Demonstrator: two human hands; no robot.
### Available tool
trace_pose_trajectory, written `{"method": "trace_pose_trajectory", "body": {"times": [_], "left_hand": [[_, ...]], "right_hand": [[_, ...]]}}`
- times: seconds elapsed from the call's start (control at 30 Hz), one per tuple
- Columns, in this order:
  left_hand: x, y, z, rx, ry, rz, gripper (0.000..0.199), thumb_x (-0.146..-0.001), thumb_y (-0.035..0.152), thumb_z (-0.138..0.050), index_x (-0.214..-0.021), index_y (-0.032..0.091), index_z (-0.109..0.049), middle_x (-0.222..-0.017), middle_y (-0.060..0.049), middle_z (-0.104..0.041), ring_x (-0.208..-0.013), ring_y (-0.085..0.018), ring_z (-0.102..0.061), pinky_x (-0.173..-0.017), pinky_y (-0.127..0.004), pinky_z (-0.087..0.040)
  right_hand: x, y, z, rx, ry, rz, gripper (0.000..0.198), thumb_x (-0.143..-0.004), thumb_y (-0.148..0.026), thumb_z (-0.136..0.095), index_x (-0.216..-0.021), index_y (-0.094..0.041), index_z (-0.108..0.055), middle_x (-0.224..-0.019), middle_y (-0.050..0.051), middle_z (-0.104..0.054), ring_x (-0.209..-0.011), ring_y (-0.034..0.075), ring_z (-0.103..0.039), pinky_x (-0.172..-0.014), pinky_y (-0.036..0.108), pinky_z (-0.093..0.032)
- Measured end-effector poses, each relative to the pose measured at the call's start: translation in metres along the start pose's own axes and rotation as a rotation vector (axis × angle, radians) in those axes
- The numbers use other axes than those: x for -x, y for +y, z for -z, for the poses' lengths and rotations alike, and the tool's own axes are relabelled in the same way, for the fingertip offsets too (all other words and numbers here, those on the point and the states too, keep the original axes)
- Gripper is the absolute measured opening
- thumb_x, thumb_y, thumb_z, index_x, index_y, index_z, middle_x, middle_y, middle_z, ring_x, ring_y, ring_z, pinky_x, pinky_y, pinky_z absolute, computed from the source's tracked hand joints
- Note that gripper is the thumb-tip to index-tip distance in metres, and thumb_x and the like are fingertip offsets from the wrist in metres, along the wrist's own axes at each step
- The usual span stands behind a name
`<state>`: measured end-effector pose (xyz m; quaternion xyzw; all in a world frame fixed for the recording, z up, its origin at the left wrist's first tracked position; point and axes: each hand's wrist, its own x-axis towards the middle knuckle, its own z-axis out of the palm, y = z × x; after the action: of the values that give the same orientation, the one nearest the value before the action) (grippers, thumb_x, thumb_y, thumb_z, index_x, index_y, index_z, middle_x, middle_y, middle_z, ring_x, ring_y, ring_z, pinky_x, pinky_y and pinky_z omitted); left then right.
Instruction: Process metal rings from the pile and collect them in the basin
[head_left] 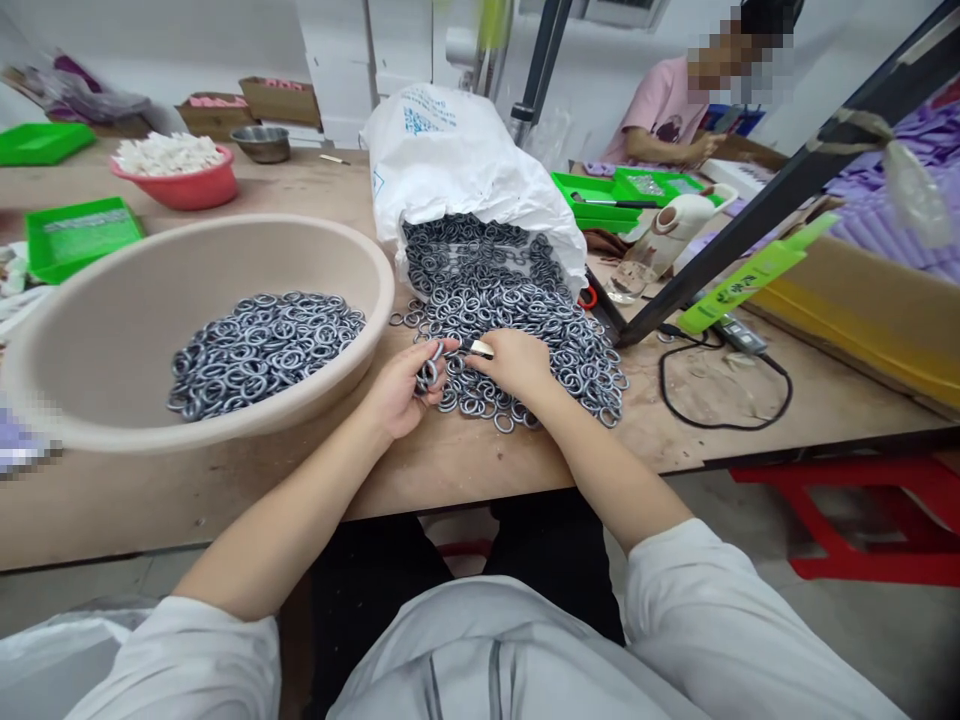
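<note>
My left hand [399,392] is closed on a few shiny grey rings [428,373], held between thumb and fingers. Just to its right, my right hand [519,362] grips a small tool [480,348] with a pale part and a dark tip that points at those rings; its exact kind is hard to make out. Both hands are over the front of a loose pile of grey rings [577,350]. The pile spills from the mouth of a white sack [472,150] lying on its side. Left of my hands, a big beige basin [97,330] holds many similar rings [270,350].
A slanted dark metal post [750,210] rises right of the pile, near a black cable [787,385]. Back left are a red bowl [180,185] of white pieces and a green tray [82,235]. A co-worker [660,120] sits back right. A red stool [847,530] stands below the table.
</note>
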<state>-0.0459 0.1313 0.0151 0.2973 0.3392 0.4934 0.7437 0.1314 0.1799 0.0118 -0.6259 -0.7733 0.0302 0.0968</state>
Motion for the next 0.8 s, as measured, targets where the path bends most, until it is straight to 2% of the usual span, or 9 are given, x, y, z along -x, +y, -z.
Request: {"method": "trace_pose_trajectory", "body": {"times": [0.1, 0.2, 0.3, 0.4, 0.47, 0.53, 0.63, 0.73, 0.8], "left_hand": [[-0.003, 0.006, 0.001, 0.099, 0.091, 0.065, 0.017, -0.088, 0.019, -0.048, -0.088, 0.012, -0.064, -0.061, 0.003, -0.051, -0.044, -0.007, -0.048, -0.033, -0.015, -0.036], [-0.003, 0.010, 0.000, 0.135, 0.172, 0.115, 0.022, -0.090, 0.018, -0.040, -0.083, 0.013, -0.061, -0.066, -0.001, -0.060, -0.047, -0.010, -0.058, -0.033, -0.017, -0.043], [-0.004, 0.007, -0.001, 0.111, 0.189, 0.121, 0.021, -0.092, 0.026, -0.048, -0.079, 0.014, -0.059, -0.067, -0.001, -0.061, -0.047, -0.010, -0.060, -0.033, -0.016, -0.044], [-0.005, -0.001, -0.002, -0.011, 0.186, 0.063, 0.016, -0.084, 0.027, -0.068, -0.079, 0.014, -0.059, -0.065, 0.002, -0.060, -0.043, -0.007, -0.056, -0.031, -0.013, -0.040], [-0.006, -0.006, -0.002, -0.073, 0.197, 0.037, 0.017, -0.079, 0.023, -0.075, -0.079, 0.014, -0.060, -0.065, 0.003, -0.060, -0.041, -0.005, -0.054, -0.031, -0.013, -0.039], [-0.008, -0.007, 0.000, -0.074, 0.224, 0.023, 0.016, -0.079, 0.023, -0.075, -0.081, 0.014, -0.062, -0.066, 0.003, -0.061, -0.042, -0.005, -0.053, -0.032, -0.012, -0.039], [-0.010, -0.004, 0.003, -0.024, 0.282, -0.011, 0.010, -0.086, 0.023, -0.069, -0.086, 0.014, -0.065, -0.070, 0.002, -0.064, -0.044, -0.003, -0.053, -0.034, -0.012, -0.040], [-0.012, -0.001, 0.006, 0.004, 0.329, -0.053, 0.007, -0.089, 0.022, -0.064, -0.090, 0.015, -0.065, -0.072, 0.002, -0.065, -0.044, -0.003, -0.053, -0.035, -0.012, -0.039], [-0.013, -0.001, 0.007, 0.010, 0.336, -0.075, 0.006, -0.088, 0.021, -0.064, -0.089, 0.015, -0.064, -0.068, 0.004, -0.061, -0.042, -0.003, -0.050, -0.034, -0.012, -0.036]], "right_hand": [[-0.002, -0.007, -0.005, 0.058, -0.003, -0.002, 0.024, -0.088, -0.038, -0.056, -0.092, -0.022, -0.074, -0.098, 0.010, -0.074, -0.087, 0.023, -0.066, -0.069, 0.029, -0.039], [-0.003, -0.007, -0.005, -0.055, 0.047, -0.039, 0.021, -0.085, -0.032, -0.055, -0.086, -0.020, -0.072, -0.087, 0.008, -0.073, -0.080, 0.021, -0.063, -0.067, 0.028, -0.038], [0.000, -0.007, -0.004, -0.482, 0.050, 0.011, 0.024, -0.085, -0.036, -0.054, -0.076, -0.018, -0.068, -0.069, 0.003, -0.064, -0.066, 0.016, -0.054, -0.062, 0.026, -0.035], [0.005, -0.009, -0.007, -0.978, -0.070, 0.150, 0.027, -0.082, -0.042, -0.057, -0.076, -0.016, -0.065, -0.065, -0.001, -0.060, -0.062, 0.012, -0.048, -0.062, 0.025, -0.036], [0.007, -0.010, -0.009, -1.072, -0.091, 0.191, 0.028, -0.081, -0.043, -0.060, -0.078, -0.016, -0.065, -0.068, -0.001, -0.061, -0.063, 0.012, -0.048, -0.064, 0.025, -0.037], [0.008, -0.010, -0.011, -0.966, -0.044, 0.165, 0.026, -0.082, -0.041, -0.061, -0.080, -0.015, -0.068, -0.067, -0.001, -0.061, -0.062, 0.012, -0.048, -0.063, 0.025, -0.036], [0.010, -0.010, -0.011, -0.618, 0.003, 0.158, 0.022, -0.082, -0.037, -0.064, -0.088, -0.017, -0.073, -0.074, 0.001, -0.066, -0.066, 0.014, -0.052, -0.063, 0.026, -0.033], [0.012, -0.013, -0.010, -0.324, -0.024, 0.194, 0.022, -0.084, -0.038, -0.065, -0.092, -0.022, -0.076, -0.089, 0.004, -0.070, -0.078, 0.018, -0.058, -0.065, 0.027, -0.033], [0.013, -0.015, -0.010, -0.238, -0.046, 0.187, 0.022, -0.087, -0.039, -0.062, -0.093, -0.023, -0.077, -0.092, 0.005, -0.070, -0.082, 0.019, -0.059, -0.064, 0.028, -0.032]]}}
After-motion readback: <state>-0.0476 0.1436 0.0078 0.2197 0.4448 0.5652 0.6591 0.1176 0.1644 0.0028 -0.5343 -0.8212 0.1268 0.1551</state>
